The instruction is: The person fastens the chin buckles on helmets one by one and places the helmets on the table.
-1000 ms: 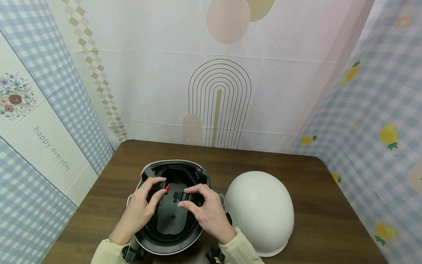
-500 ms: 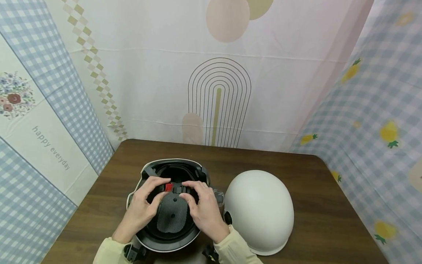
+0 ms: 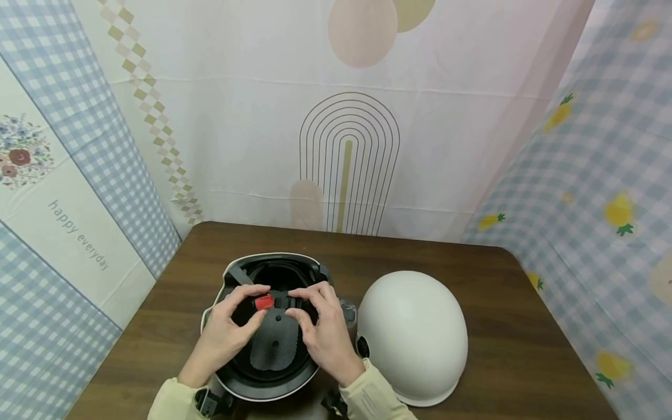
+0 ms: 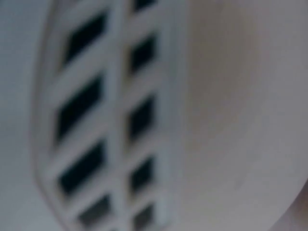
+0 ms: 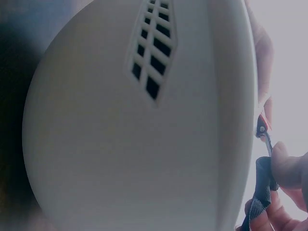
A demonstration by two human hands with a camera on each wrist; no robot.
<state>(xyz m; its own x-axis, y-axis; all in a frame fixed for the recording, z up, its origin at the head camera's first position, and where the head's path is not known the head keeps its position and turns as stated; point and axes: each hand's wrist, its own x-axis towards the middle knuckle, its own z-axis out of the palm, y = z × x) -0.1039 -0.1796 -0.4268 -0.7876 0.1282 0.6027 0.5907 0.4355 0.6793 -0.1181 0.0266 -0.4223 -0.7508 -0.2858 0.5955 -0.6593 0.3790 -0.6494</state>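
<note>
An upturned white helmet (image 3: 262, 396) with black lining lies on the table; in both wrist views its vented white shell (image 5: 134, 144) fills most of the picture. Above the opening, my left hand (image 3: 223, 332) pinches a chin strap buckle with a red tab (image 3: 264, 301) between thumb and fingers. My right hand (image 3: 328, 329) holds the black strap end (image 3: 286, 302) facing it. In the right wrist view a thin tongue (image 5: 268, 144) from the strap (image 5: 262, 187) reaches right up to the buckle (image 5: 261, 126). The left wrist view shows only blurred vents (image 4: 82, 106), no hand.
To the right of the helmet a white dome-shaped shell (image 3: 415, 338) with a dark round fitting (image 3: 363, 346) rests on the brown wooden table (image 3: 504, 350). A clear part (image 3: 349, 313) sticks out between the two. Patterned cloth (image 3: 252, 140) hangs behind the table.
The strap end and the red-tabbed buckle have come together from apart, both hands closing in. Over the last half second the red tab has tilted and shows more.
</note>
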